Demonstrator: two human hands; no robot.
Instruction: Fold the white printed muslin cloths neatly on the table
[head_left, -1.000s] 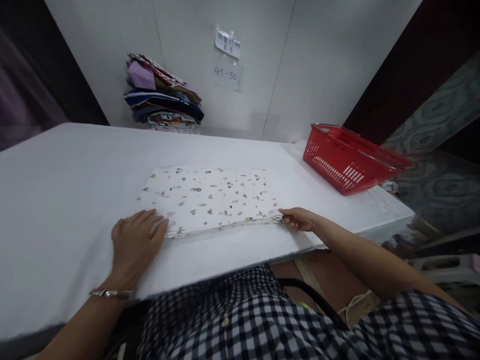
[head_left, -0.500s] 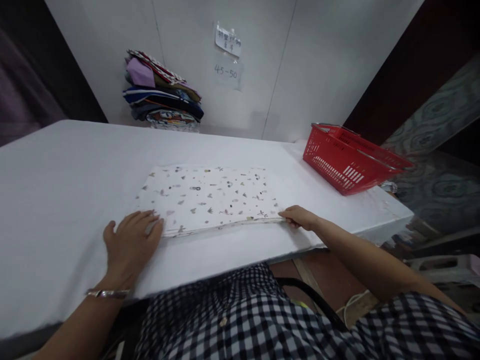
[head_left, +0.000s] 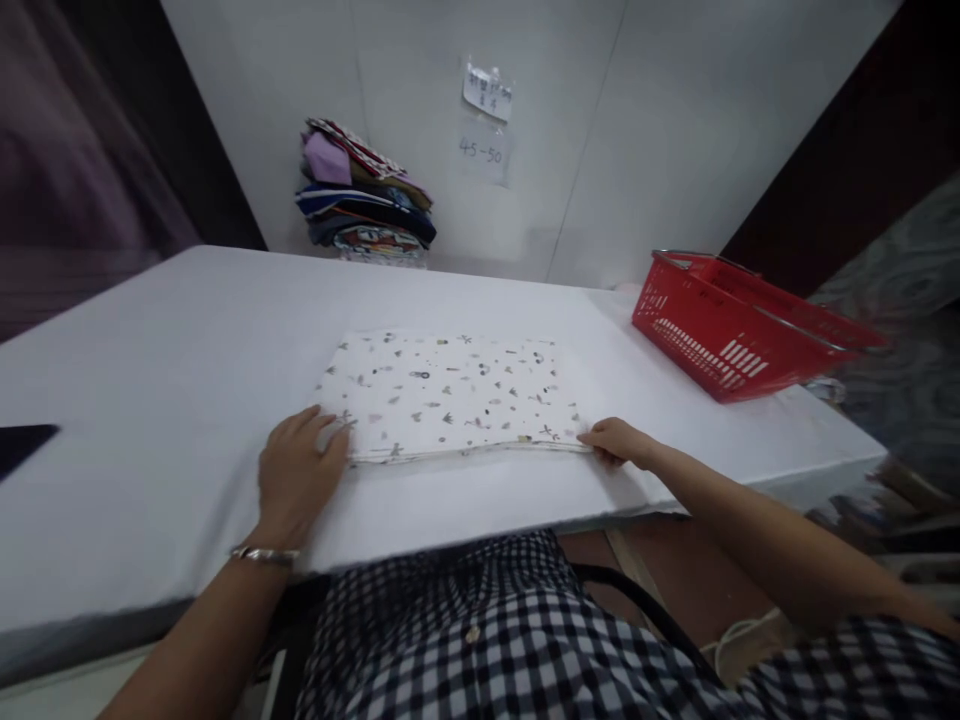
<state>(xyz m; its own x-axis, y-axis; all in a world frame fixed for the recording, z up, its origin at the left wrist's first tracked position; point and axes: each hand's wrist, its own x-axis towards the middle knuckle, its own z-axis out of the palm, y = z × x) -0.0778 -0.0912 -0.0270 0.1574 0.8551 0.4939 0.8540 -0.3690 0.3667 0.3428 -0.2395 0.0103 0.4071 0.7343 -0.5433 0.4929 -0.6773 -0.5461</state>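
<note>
A folded white cloth [head_left: 450, 395] with a small scattered print lies flat on the white table, its layered front edge toward me. My right hand [head_left: 619, 442] pinches the near right corner between thumb and fingers. At the near left corner is my left hand [head_left: 300, 475], with a bracelet at the wrist. Its fingers are bent over the cloth's edge, the thumb on the near side, and the corner appears to be held between them. The fingertips are partly hidden.
The white table [head_left: 187, 400] reaches back to a pale wall. A stack of folded fabrics [head_left: 367, 195] stands at the back left. A red basket [head_left: 720, 330] sits at the right, near the edge. A dark flat object [head_left: 22, 445] shows at the far left.
The view has turned left, so everything appears further right. My left hand's fingers have drawn closer together at the corner. The right hand keeps its pinch, and the cloth stays flat.
</note>
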